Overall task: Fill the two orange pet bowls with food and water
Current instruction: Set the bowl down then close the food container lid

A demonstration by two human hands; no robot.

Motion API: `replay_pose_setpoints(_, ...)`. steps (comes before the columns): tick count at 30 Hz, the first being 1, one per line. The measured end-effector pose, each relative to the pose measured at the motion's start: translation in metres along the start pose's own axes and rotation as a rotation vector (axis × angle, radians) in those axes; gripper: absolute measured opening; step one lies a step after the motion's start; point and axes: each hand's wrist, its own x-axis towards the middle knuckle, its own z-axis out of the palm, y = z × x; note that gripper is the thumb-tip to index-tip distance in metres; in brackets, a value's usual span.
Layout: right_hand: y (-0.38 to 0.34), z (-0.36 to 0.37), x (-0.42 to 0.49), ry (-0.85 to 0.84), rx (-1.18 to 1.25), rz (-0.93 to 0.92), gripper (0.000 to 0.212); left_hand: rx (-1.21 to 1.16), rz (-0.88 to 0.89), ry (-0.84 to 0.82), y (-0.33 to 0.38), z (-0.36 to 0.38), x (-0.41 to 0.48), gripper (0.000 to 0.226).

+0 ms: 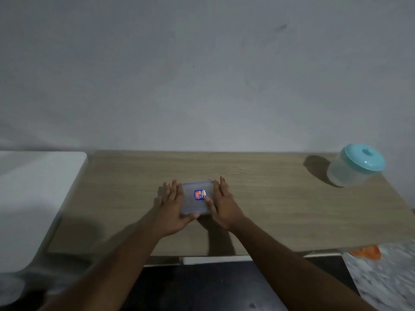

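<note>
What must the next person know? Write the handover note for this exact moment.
Left hand: straight fingers against the left side of the clear rectangular container, lid on, on the wooden table.
Right hand: likewise on its right side, thumb on the lid.
Teal-lidded clear jar: table's far right corner.
Orange item, probably a bowl, shows below the table's near right edge.
Done: nothing visibly filled.
Left: open container, fill both bowls.

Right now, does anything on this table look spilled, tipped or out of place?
Nothing stands out. The small lidded container sits flat between the left hand and right hand; the teal-lidded jar stands lid-up at the far right corner of the table. No spill shows.
</note>
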Motion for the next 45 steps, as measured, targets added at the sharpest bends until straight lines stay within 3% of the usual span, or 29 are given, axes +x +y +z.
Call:
replay_pose_setpoints(4,-0.002,0.014,-0.002,0.058,0.084,0.014,0.083,-0.042,0.020,0.040,-0.008,0.005,-0.002,0.139)
replay_pose_setpoints(9,-0.001,0.020,0.000,0.132,0.161,0.052,0.070,-0.158,0.027,0.095,0.000,0.008,-0.001,0.113)
replay_pose_setpoints(20,0.028,-0.003,-0.029,0.238,0.198,0.049,0.067,-0.188,0.074,0.124,0.033,0.019,0.008,0.112)
replay_pose_setpoints(35,0.097,-0.093,-0.182,0.267,0.177,-0.048,0.064,-0.308,0.131,0.236,0.197,0.067,-0.104,0.111)
replay_pose_setpoints(39,0.108,-0.080,-0.221,0.242,0.201,-0.019,0.065,-0.333,0.118,0.230,0.204,0.099,-0.133,0.108)
replay_pose_setpoints(45,0.143,-0.004,-0.275,0.196,0.211,0.046,0.064,-0.438,0.124,0.177,0.174,0.181,-0.174,0.099)
